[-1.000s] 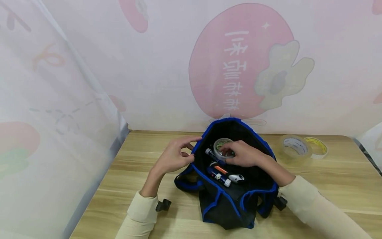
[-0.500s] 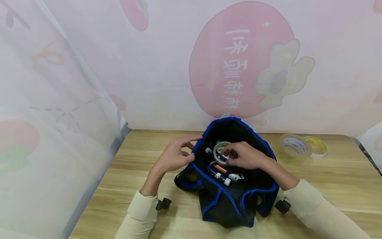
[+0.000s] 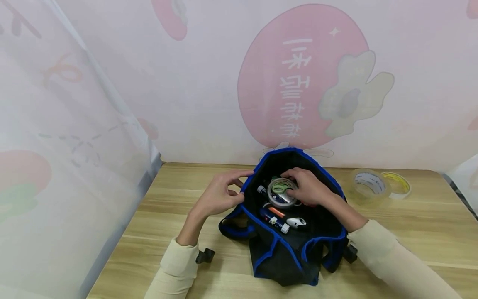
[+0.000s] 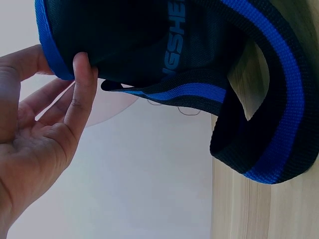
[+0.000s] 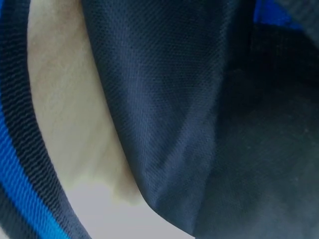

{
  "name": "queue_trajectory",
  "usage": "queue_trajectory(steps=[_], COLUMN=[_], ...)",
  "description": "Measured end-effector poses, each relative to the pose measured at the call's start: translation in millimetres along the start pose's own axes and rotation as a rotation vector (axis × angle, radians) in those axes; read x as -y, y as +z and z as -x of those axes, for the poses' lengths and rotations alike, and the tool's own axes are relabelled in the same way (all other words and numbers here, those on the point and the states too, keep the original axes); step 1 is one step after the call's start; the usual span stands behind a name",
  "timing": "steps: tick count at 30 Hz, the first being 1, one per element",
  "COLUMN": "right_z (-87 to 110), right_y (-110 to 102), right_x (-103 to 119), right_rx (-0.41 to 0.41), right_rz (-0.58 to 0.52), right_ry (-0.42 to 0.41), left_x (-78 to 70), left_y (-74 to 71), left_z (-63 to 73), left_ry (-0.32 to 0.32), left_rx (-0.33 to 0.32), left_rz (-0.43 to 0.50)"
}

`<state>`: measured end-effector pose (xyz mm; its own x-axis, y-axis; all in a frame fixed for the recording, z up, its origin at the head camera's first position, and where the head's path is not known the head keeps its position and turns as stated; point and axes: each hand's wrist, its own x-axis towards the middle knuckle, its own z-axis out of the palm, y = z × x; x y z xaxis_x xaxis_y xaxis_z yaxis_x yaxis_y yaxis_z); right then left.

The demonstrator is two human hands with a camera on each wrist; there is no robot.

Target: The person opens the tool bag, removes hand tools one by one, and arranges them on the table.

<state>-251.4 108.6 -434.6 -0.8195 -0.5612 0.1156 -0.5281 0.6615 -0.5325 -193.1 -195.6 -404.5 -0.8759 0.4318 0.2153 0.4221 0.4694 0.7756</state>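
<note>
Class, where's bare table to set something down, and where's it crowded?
Bare: the wooden table left of the left hand, and between the tape rolls and right sleeve. Crowded: inside the black bag, with a round roll and orange-black tool near the right hand.

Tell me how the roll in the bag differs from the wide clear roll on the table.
The roll in the bag sits inside the black bag, while the clear roll rests on the table outside it. The right hand is at the edge of the roll in the bag; no hand is near the clear roll. The former's opening shows a green item; the latter's shows a pale, printed inner wall. Both are ring-shaped.
</note>
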Motion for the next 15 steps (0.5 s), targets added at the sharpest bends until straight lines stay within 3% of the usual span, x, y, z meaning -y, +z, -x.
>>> queue_trajectory(steps=[7,15], right_z=[-5.5,-5.3], right_y=[4.5,6.9], right_x=[-1.0,-1.2], right_rx=[0.019,-0.046], right_rz=[0.029,0.004], right_ry=[0.031,0.033], left_x=[-0.1,0.6], left_y=[0.4,-0.9], left_z=[0.2,0.7], left_ry=[0.003,0.002], left_rx=[-0.002,0.002], left_rz=[0.002,-0.005])
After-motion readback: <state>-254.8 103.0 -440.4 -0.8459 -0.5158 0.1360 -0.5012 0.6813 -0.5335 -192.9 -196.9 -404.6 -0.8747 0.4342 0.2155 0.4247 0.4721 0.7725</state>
